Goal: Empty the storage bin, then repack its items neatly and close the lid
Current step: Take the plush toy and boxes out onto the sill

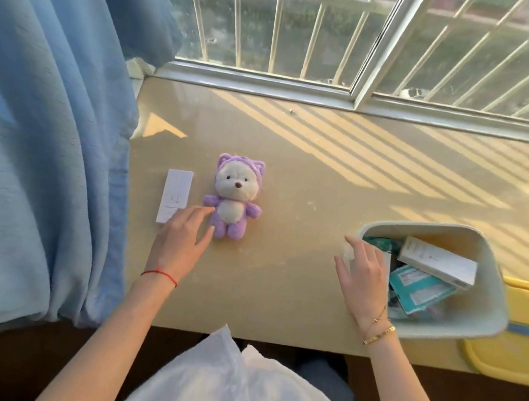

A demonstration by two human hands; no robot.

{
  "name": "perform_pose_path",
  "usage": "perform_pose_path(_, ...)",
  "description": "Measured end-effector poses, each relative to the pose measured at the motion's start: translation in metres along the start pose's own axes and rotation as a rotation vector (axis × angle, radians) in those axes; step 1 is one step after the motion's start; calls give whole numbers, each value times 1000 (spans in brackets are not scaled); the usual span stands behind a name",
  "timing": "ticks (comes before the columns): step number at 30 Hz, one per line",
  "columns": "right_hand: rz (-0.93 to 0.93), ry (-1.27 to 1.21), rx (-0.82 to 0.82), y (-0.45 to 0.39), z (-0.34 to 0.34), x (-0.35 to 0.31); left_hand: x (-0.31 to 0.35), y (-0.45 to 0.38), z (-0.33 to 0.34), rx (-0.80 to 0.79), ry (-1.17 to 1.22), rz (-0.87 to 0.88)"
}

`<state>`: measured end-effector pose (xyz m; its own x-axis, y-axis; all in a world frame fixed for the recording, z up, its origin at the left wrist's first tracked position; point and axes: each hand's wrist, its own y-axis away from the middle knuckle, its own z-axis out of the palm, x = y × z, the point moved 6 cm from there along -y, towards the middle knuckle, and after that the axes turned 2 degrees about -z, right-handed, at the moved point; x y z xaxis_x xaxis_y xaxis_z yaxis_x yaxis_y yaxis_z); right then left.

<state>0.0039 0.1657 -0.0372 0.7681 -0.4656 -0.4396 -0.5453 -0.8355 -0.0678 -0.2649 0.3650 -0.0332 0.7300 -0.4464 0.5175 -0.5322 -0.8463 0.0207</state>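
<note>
A white storage bin (475, 324) stands open at the right of the beige sill. Inside it lie a long white box (437, 262), teal packets (419, 289) and other small items. A purple plush bear (233, 200) lies on its back left of centre, with a flat white box (174, 196) beside it. My left hand (183, 236) is open, fingertips touching the bear's arm and leg, overlapping the white box's near corner. My right hand (362, 271) hovers open at the bin's left rim, holding nothing that I can see.
A yellow lid (522, 359) with a blue handle slot lies flat behind and under the bin at the right edge. A blue curtain (42, 130) hangs along the left. The barred window (283, 30) closes the far side. The sill's front edge runs near my body.
</note>
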Motion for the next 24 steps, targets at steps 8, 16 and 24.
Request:
perform_pose_path(8, -25, 16, -63, 34, -81, 142, 145, 50, 55, 94, 2, -24)
perform_pose_path(16, -43, 30, -148, 18, -124, 272, 271, 82, 151, 73, 79, -90)
perform_pose_path(24, -122, 33, -294, -27, -91, 318, 316, 61, 253, -109, 140, -231)
